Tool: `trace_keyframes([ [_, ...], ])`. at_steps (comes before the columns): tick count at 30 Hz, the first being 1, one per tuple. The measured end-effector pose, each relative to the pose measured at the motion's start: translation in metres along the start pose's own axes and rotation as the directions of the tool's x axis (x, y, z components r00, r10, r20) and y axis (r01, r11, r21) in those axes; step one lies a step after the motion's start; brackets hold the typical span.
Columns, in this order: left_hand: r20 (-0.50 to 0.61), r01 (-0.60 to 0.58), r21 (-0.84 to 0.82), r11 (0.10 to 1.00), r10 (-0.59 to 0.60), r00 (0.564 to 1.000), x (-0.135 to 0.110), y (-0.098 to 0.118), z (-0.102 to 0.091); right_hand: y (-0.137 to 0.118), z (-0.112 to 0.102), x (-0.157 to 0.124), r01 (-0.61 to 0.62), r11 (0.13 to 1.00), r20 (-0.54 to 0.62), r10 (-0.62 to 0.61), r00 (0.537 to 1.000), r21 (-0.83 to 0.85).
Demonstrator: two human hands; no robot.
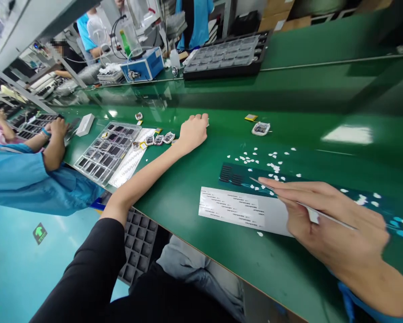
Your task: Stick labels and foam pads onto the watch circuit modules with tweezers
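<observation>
My left hand (193, 131) rests on the green belt (322, 98) with its fingers curled shut; something small and pale shows at the fingertips, and I cannot make it out. A row of small modules (158, 139) lies just left of that hand. My right hand (325, 224) pinches thin metal tweezers (265, 185). Their tip points left over a dark sheet (233, 174), above a white label sheet (235, 208). Several white paper bits (271, 167) are scattered beyond. One more module (261, 128) and a yellow piece (250, 117) lie further out.
A clear tray of dark parts (103, 150) and a printed paper (130, 162) sit to the left. A co-worker's hand (58, 128) and blue sleeve are beyond them. At the back stand a black tray (226, 56) and a blue box (143, 67). An empty black tray (139, 242) sits below the belt edge.
</observation>
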State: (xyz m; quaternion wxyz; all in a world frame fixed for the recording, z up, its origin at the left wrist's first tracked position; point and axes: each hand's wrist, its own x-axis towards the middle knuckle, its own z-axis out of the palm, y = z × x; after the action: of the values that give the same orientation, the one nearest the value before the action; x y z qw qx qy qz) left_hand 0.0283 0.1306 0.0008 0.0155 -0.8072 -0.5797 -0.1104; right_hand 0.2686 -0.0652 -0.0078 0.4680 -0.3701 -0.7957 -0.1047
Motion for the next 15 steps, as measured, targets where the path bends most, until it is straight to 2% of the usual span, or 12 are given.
trace_keyframes([
  [4,0.018,-0.169,-0.013,0.985,0.17,0.985,0.02,0.025,0.015,0.002,-0.002,0.003,0.081,0.997,0.045,-0.08,0.996,-0.008],
  [7,0.11,-0.295,-0.104,0.95,0.306,0.946,0.038,0.053,0.033,0.0,-0.004,0.005,0.111,0.993,0.068,-0.109,0.992,-0.031],
  [9,0.193,-0.283,-0.253,0.925,0.335,0.922,0.051,0.067,0.043,-0.001,-0.004,0.004,0.124,0.992,0.084,-0.12,0.989,-0.037],
  [11,0.208,-0.252,-0.332,0.909,0.331,0.92,0.061,0.075,0.049,-0.001,-0.005,0.003,0.13,0.991,0.099,-0.126,0.987,-0.04],
  [15,0.185,-0.246,-0.387,0.889,0.336,0.923,0.066,0.069,0.05,-0.001,-0.005,0.002,0.128,0.989,0.095,-0.121,0.988,-0.073],
])
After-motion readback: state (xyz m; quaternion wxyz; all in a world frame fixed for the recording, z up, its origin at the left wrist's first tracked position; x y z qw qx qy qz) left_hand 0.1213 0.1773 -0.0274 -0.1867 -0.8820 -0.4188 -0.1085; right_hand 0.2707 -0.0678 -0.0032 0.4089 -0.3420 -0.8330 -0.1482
